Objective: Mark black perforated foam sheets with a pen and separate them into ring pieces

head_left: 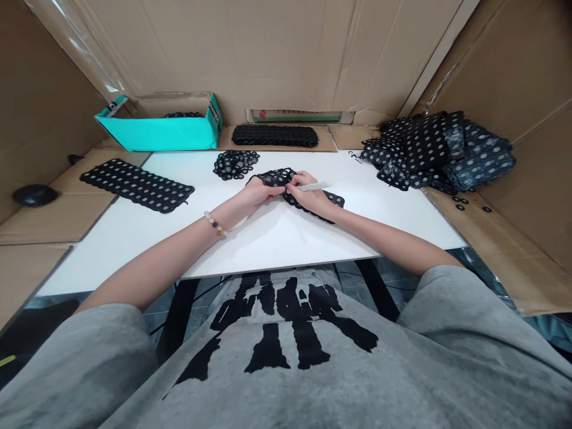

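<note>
Bright, even lt; edges warped, prob. fisheye.

The grey T-shirt (pixel 286 381) has a large black print (pixel 290 322) and short sleeves (pixel 75 363). A beaded bracelet (pixel 212 221) with a gold charm (pixel 220 232) circles the left wrist (pixel 226 213).

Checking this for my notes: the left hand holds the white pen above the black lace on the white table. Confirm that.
The hand is wrong: the right hand holds the white pen, not the left hand, as the head view shows. The pen stays above the black lace on the white table.
</note>
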A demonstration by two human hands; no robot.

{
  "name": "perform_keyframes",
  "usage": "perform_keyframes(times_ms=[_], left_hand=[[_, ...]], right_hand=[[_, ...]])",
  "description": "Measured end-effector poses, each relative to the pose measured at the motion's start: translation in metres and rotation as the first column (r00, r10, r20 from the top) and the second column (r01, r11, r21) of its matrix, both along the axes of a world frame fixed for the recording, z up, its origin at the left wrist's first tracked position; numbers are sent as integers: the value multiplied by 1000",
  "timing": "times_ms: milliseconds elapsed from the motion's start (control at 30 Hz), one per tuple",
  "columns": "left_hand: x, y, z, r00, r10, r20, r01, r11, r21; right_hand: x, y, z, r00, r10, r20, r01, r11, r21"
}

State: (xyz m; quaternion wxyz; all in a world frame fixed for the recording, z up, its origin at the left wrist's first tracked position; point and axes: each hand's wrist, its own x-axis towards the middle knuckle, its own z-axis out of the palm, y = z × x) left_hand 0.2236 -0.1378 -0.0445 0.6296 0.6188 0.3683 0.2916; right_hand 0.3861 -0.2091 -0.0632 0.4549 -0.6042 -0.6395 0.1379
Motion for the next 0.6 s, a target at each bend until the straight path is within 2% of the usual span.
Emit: perform_keyframes(times_ms=[100,200,300,367,467,533,600], left_hand=[[1,3,-2,1000,-8,-21,7,1000,-13],[2,5,-4,1000,22,-13,-22,999,38],[2,5,-5,999,43,-20,-39,985,167],[0,4,-3,998,23,-59,-6,962,273],[-3,0,-1,991,-27,-128,77,915,397],[-3,-2,-1,991,-30,-133,82,909,409],[-2,-2,-3,996,-9,-93,42,932,360]], right_hand=[[7,4,0,999,19,-35,-20,1000,-8],[17,6,5,958,77,-276,-122,981,-150],[23,4,13,773,10,-635,-197,954,-224],[23,1,19,649,-19,-761,-201,960,-196],[18,-4,25,570,-12,-821,-202,967,-154],[15,-6,28,564,5,-826,-217,966,-143],[14,-7,29,587,7,-809,-221,963,-152]])
